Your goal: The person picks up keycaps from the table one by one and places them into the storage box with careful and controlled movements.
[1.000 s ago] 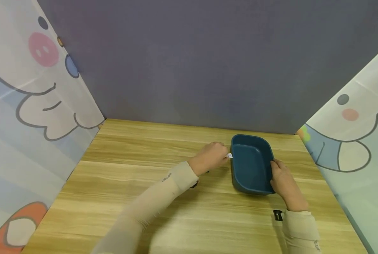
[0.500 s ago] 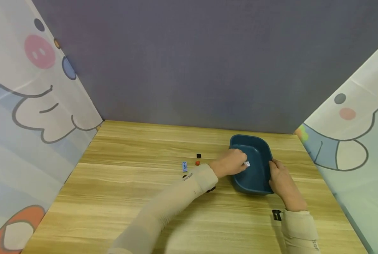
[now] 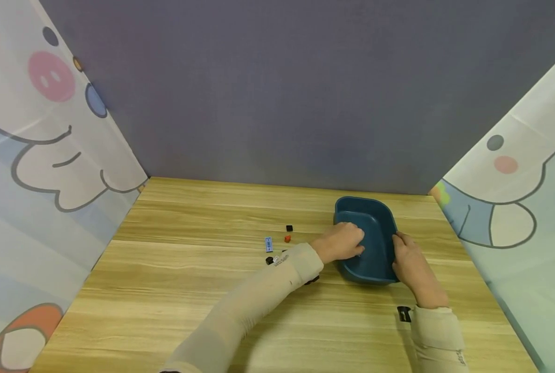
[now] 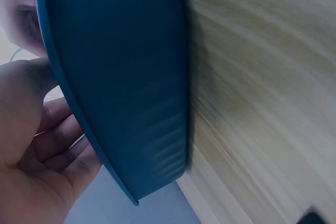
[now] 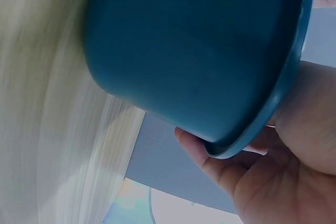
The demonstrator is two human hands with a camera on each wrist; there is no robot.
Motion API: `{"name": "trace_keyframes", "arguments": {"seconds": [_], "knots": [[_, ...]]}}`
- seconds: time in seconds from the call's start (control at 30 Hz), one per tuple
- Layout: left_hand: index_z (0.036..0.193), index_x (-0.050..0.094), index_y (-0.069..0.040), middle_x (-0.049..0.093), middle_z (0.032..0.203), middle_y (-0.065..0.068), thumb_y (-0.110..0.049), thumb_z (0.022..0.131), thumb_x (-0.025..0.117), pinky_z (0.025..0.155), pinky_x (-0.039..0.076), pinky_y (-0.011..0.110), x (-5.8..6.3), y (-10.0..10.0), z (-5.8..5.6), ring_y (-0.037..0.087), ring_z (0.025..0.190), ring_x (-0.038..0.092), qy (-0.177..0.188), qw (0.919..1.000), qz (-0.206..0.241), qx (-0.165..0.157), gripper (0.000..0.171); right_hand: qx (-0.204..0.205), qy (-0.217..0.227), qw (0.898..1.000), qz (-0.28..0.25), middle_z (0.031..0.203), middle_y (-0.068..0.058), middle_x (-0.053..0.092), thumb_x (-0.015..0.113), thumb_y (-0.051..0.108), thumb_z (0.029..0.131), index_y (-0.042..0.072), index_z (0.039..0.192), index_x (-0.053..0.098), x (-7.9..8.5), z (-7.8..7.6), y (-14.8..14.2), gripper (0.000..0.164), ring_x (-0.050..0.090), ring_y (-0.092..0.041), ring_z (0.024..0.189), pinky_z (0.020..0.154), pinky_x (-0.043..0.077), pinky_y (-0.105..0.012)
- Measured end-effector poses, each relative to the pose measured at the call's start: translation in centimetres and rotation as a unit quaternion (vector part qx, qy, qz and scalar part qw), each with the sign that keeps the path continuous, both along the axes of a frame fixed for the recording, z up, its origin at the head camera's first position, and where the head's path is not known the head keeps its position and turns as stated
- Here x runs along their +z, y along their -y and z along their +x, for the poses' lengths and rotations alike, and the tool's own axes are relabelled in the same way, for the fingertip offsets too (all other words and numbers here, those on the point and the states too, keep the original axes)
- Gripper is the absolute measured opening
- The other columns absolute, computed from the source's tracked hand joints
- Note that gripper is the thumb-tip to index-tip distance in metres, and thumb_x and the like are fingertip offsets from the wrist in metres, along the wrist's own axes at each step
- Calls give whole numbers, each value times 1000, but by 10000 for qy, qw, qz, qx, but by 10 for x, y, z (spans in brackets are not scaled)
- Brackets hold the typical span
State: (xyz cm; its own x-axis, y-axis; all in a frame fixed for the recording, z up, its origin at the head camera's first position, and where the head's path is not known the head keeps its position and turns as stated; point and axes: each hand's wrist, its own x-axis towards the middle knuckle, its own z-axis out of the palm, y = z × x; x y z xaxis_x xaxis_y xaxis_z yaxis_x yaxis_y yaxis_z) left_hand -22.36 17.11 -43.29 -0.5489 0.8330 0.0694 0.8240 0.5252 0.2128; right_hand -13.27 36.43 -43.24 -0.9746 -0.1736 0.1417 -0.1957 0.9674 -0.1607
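Head view from above, wrist views (close, sidelong) on one bin.

Container, uniform dark teal-blue; worktop, streaked yellow-brown wood grain; small block, black; small piece, orange-red; oblong piece, light blue with darker markings; sleeves, beige with dark lettering; back panel, plain slate grey; side drapes, white and pale blue with grey-outlined cartoon figures and pink and orange patches

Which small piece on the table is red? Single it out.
The red piece, just below the black square and right of the blue rectangle in the head view; no other visible piece is red.
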Motion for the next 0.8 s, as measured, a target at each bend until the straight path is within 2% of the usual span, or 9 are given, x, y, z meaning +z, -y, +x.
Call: {"name": "trace_keyframes", "arguments": {"seconds": [0.17,0.43,0.6,0.8], "knots": [[84,66,-18,55,73,-8,-31,101,63,64,44,16,5,4,2,3,65,52,-30,10000,80,-44,21,17,25,10000,20,130,-48,40,65,-19,72,-29,126,41,0,-1,1,60,43,-61,117,96,40,-64],[88,68,-17,56,75,-8,-31,101,63,62,43,16,27,18,13,3,66,52,-167,9988,342,-293,19,89,-152,9998,119,128,-47,43,69,-20,71,-29,124,43,0,1,1,60,46,-59,116,95,43,-61],[99,71,-16,59,82,-8,-31,101,63,65,43,15,44,44,21,2,71,52,-213,9986,405,-262,18,182,-231,9995,107,127,-48,43,68,-20,71,-30,124,43,0,1,1,59,45,-59,117,95,43,-61],[91,69,-14,58,78,-7,-26,100,64,62,41,17,62,90,27,4,66,50,-192,9974,700,46,16,196,-268,9994,94,126,-48,44,67,-21,70,-30,122,44,1,2,1,57,46,-59,115,93,44,-61]]}}
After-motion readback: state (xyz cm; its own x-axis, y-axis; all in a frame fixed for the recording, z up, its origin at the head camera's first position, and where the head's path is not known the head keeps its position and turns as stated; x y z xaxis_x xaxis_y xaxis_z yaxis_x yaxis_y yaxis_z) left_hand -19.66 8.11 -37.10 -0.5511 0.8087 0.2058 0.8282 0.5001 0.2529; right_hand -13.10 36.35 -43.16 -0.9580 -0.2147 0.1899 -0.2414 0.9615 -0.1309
